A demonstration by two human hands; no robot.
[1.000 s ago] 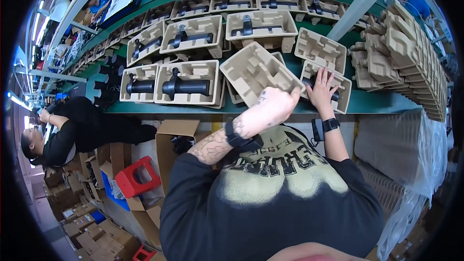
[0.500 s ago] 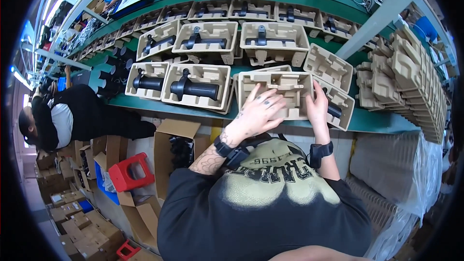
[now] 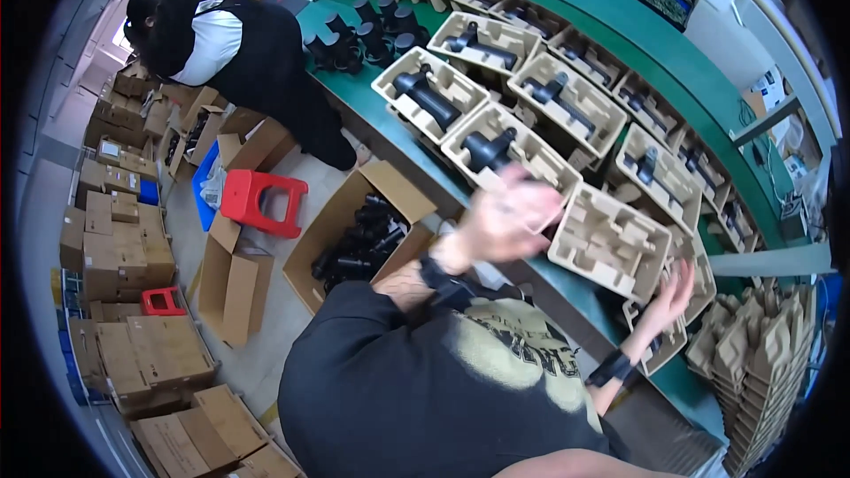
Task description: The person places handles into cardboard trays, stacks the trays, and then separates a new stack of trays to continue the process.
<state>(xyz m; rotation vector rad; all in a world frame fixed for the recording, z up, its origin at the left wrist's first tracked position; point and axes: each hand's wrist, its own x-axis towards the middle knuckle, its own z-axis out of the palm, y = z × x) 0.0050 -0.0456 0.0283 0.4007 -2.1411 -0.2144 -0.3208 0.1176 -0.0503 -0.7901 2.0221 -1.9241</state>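
Observation:
A beige molded pulp tray (image 3: pixel 611 243) with bare compartments sits at the near edge of the bench. My right hand (image 3: pixel 669 296) is at its right end, fingers stretched and apart; whether they touch the wall is hard to tell. My left hand (image 3: pixel 509 212) is smeared by motion at the tray's left, and its fingers cannot be made out. It partly covers the neighboring pulp tray (image 3: pixel 549 168), which holds a black cylindrical device (image 3: pixel 487 150) with a ring-shaped part. Another tray to its left holds a similar black device (image 3: pixel 427 99).
More filled trays stand in rows behind, on the green bench (image 3: pixel 354 97). Stacked pulp trays (image 3: pixel 753 363) rise at the right. An open carton (image 3: pixel 310 252) of black parts, a red stool (image 3: pixel 261 201) and a co-worker (image 3: pixel 221 44) are on the left.
The view has swung toward the left, bringing more of the cartons and co-worker in. My left hand has left the bare tray's inside for its left side; my right hand stays by its right end.

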